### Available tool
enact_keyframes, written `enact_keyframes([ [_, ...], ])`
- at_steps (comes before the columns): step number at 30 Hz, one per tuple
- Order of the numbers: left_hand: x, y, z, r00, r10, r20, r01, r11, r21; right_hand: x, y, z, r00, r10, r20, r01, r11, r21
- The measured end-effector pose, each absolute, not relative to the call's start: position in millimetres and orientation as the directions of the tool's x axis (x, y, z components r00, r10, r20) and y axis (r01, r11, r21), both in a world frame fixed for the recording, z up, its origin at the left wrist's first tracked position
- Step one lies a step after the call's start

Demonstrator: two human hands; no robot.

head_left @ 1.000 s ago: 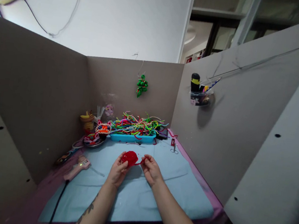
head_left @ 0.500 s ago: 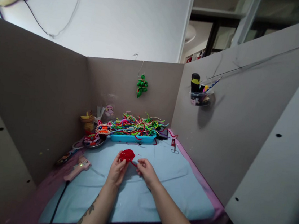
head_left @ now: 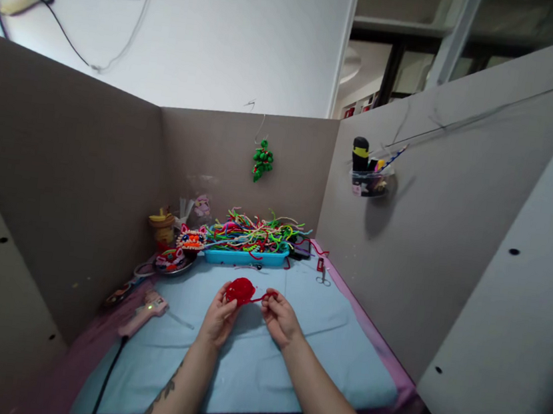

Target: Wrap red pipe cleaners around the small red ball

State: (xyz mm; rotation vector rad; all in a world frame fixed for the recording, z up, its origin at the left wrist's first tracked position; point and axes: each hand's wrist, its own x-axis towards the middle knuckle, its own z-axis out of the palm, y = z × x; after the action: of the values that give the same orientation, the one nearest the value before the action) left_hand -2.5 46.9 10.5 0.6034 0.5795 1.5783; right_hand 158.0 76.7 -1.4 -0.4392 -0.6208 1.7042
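My left hand (head_left: 219, 319) is closed on the near left edge of a red fuzzy disc (head_left: 241, 290), which looks like coiled pipe cleaner, held above the blue cloth. A red pipe-cleaner strand (head_left: 257, 299) runs from the disc's right side to my right hand (head_left: 281, 318). Thumb and fingers of that hand pinch the strand, and a short bit of it shows above the fingertips. How the strand joins the disc is too small to tell.
A blue tray (head_left: 245, 257) heaped with colourful pipe cleaners stands at the back. Left lie a pink glue gun (head_left: 144, 317) and a metal bowl (head_left: 173, 269) holding fuzzy pieces. Small scissors (head_left: 323, 278) rest at the right. Grey partitions (head_left: 241, 169) enclose the table.
My right hand has moved slightly right and up with the strand, so more of it spans the gap between my hands. The disc now faces me more fully.
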Motion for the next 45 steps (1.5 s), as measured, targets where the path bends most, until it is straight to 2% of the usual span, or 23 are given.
enact_keyframes([
  [4, -1, 47, 9, -0.06, 0.997, 0.047, -0.725, -0.076, 0.685, 153, 75, -1, -0.206, 0.978, 0.038, -0.779, -0.141, -0.612],
  [7, -1, 49, 5, -0.086, 0.995, 0.05, -0.74, -0.097, 0.666, 147, 71, -1, -0.208, 0.975, 0.077, -0.724, -0.1, -0.683],
  [12, -3, 50, 1, -0.091, 0.994, 0.064, -0.758, -0.111, 0.643, 138, 67, -4, -0.212, 0.967, 0.145, -0.465, 0.03, -0.885],
  [17, 0, 47, 3, -0.039, 0.997, 0.067, -0.765, -0.072, 0.64, 132, 69, -9, -0.188, 0.947, 0.262, -0.327, 0.191, -0.926],
  [29, 5, 46, 5, 0.029, 0.999, 0.022, -0.73, 0.006, 0.683, 134, 65, -1, -0.225, 0.925, 0.306, -0.343, 0.219, -0.913],
  [36, 5, 46, 5, -0.009, 1.0, 0.018, -0.727, -0.019, 0.687, 135, 65, 1, -0.228, 0.926, 0.299, -0.355, 0.207, -0.912],
  [40, 7, 46, 5, 0.021, 1.0, 0.007, -0.716, 0.01, 0.698, 134, 67, -1, -0.205, 0.95, 0.236, -0.386, 0.143, -0.911],
  [45, 11, 44, 8, -0.015, 1.0, -0.013, -0.672, -0.001, 0.741, 134, 66, -3, -0.187, 0.976, 0.111, -0.576, -0.018, -0.817],
])
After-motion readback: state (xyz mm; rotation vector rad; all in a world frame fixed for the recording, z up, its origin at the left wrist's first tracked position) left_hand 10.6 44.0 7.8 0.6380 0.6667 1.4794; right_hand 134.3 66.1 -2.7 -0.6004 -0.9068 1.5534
